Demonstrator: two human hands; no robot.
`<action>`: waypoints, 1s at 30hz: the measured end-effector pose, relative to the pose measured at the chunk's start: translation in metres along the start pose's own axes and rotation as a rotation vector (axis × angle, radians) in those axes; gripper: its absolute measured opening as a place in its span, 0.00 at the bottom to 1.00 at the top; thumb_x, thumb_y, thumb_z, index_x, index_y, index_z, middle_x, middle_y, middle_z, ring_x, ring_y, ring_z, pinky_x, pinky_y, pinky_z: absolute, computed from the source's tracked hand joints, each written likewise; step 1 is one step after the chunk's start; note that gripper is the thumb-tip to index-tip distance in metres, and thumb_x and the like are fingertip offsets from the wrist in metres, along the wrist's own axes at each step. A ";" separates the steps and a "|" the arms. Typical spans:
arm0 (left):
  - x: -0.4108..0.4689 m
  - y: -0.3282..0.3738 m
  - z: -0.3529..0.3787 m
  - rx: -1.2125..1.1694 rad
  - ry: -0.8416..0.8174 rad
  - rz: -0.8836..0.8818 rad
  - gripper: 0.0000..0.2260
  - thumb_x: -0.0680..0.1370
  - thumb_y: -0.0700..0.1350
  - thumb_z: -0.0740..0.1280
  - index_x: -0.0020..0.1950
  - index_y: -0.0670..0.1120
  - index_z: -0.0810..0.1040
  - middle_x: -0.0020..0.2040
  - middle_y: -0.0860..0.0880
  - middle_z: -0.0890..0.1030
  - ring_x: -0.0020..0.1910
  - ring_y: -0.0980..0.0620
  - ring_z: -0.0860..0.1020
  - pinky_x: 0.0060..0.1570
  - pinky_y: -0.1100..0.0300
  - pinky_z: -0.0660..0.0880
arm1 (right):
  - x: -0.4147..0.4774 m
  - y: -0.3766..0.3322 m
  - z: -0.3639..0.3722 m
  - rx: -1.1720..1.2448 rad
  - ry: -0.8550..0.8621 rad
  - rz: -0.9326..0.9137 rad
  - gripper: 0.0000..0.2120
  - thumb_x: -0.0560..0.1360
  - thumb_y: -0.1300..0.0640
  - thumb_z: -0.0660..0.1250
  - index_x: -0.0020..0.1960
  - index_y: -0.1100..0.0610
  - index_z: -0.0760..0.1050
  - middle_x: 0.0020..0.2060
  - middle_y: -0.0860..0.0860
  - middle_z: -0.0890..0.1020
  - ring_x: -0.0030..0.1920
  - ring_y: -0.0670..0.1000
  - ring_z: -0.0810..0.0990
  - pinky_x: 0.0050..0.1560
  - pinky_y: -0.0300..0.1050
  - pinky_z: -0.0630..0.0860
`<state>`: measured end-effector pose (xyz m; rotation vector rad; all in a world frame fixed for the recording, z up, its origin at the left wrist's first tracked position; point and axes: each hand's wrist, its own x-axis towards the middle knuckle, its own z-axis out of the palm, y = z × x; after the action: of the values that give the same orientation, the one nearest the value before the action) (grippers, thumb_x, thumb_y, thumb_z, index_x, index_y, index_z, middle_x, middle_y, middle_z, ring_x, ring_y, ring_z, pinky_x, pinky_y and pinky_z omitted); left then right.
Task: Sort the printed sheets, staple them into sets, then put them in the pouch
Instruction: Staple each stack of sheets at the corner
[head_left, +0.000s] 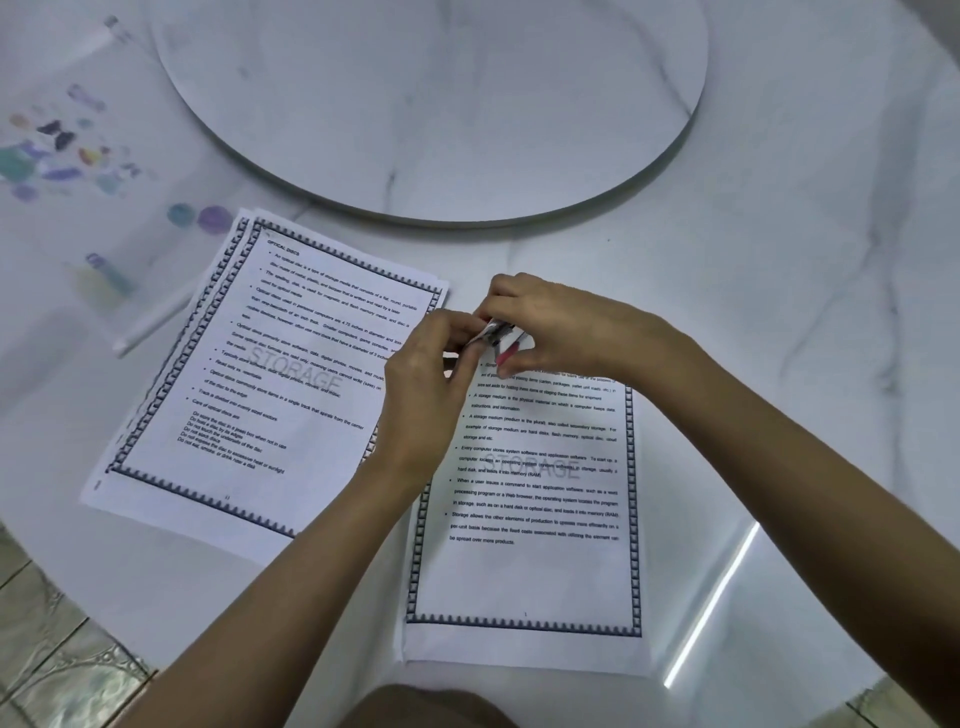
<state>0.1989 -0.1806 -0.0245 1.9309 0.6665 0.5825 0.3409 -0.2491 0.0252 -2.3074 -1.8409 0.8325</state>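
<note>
Watching from my end, I see both hands closed on a small stapler (500, 335): the right hand (556, 322) curls round its body and the left hand (428, 379) pinches its left end, over the top edge of the right stack of sheets (530, 571). 2 stacks lie flat on the table (779, 312), the other stack (244, 400) further left, beside the clear pouch (67, 218). I judge the paper light, floppy and apt to slide, so I'd square a set and hold it by a top corner.
</note>
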 end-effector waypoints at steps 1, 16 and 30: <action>0.000 0.000 0.000 -0.011 -0.004 -0.008 0.05 0.75 0.38 0.67 0.50 0.44 0.76 0.42 0.62 0.77 0.41 0.68 0.77 0.41 0.77 0.71 | 0.001 0.000 0.001 -0.020 0.004 0.001 0.21 0.72 0.52 0.70 0.62 0.56 0.71 0.54 0.51 0.72 0.56 0.50 0.70 0.54 0.46 0.69; -0.011 -0.014 -0.006 -0.031 -0.046 -0.215 0.03 0.76 0.43 0.67 0.45 0.49 0.75 0.38 0.59 0.77 0.38 0.68 0.75 0.36 0.76 0.70 | 0.009 0.007 0.008 -0.040 0.115 -0.081 0.18 0.71 0.51 0.70 0.58 0.57 0.76 0.52 0.52 0.76 0.56 0.52 0.69 0.49 0.39 0.59; -0.011 -0.012 -0.003 -0.029 -0.049 -0.201 0.04 0.76 0.41 0.66 0.44 0.50 0.74 0.38 0.59 0.76 0.39 0.69 0.75 0.35 0.77 0.68 | 0.013 0.011 0.016 0.151 0.047 -0.047 0.18 0.72 0.56 0.70 0.60 0.56 0.74 0.51 0.52 0.76 0.50 0.48 0.67 0.53 0.41 0.63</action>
<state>0.1864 -0.1809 -0.0356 1.8192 0.8055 0.4158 0.3446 -0.2443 0.0025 -2.1662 -1.7413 0.8706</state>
